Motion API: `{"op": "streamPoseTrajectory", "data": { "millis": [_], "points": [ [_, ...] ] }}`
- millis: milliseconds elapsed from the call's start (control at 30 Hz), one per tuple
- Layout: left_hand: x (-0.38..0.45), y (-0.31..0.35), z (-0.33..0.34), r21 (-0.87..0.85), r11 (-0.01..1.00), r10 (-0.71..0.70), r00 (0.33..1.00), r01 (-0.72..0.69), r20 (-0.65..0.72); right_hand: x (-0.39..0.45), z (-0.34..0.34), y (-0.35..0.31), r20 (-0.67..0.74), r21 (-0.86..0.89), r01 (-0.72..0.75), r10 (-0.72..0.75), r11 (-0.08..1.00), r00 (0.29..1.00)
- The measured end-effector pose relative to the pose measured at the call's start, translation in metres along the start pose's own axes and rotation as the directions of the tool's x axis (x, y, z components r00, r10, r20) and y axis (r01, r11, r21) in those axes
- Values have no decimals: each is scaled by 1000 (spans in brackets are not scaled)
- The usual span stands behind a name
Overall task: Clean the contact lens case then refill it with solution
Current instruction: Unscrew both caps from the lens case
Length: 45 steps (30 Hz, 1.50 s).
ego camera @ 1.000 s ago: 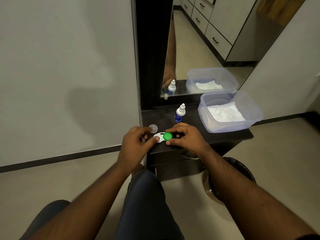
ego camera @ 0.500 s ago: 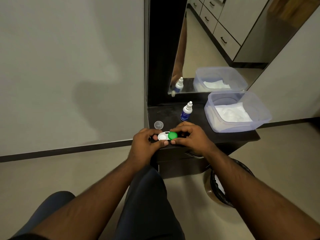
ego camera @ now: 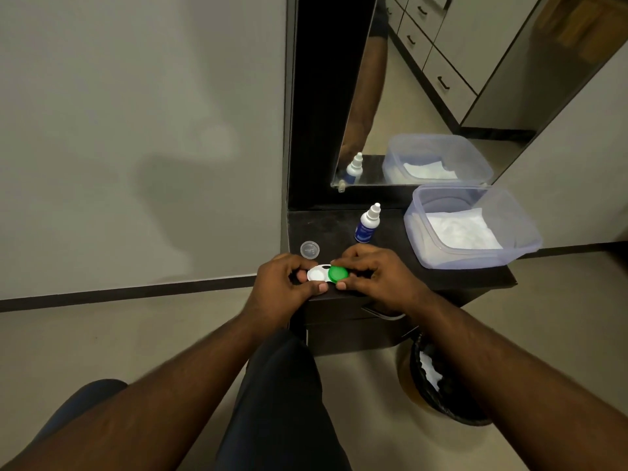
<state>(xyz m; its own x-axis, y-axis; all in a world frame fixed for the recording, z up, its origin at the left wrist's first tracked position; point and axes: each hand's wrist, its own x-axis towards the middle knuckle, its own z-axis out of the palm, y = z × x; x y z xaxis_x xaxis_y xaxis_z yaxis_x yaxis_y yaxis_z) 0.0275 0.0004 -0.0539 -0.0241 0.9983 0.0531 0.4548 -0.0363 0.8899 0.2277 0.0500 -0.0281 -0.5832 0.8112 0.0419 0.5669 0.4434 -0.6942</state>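
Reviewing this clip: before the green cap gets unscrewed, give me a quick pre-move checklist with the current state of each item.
1. Lens case held steady by left hand: ok.
2. Right hand fingers on green cap: ok.
3. Left well uncovered, its clear cap set aside on the table: ok.
4. Solution bottle upright within reach: ok.
5. Tissue tub open: ok.
6. Wells free of old solution: cannot tell.

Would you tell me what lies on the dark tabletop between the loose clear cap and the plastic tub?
In the head view, the solution bottle stands upright between the clear cap and the plastic tub.
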Motion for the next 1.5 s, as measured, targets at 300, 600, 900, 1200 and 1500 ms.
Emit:
{"op": "streamPoseTrajectory", "data": {
  "millis": [300, 600, 900, 1200, 1500],
  "points": [
    [3, 7, -8, -23, 998, -55, 994, 58, 95, 2, -1, -15, -15, 18, -75, 76, 997, 997],
    [4, 5, -9, -1, 997, -76, 992, 76, 105, 8, 3, -24, -68, -252, -94, 79, 963, 995],
    [7, 6, -7, 3, 997, -83, 989, 83, 122, 14, -8, -12, 48, -167, 22, -14, 986, 999],
    [11, 5, -8, -17, 998, -60, 991, 62, 116, 23, -17, -10, 141, -204, 169, -141, 964, 980],
    [4, 9, -11, 4, 998, -58, 988, 58, 143, 28, -31, -19, 435, -344, 295, -127, 892, 891]
  ]
}}
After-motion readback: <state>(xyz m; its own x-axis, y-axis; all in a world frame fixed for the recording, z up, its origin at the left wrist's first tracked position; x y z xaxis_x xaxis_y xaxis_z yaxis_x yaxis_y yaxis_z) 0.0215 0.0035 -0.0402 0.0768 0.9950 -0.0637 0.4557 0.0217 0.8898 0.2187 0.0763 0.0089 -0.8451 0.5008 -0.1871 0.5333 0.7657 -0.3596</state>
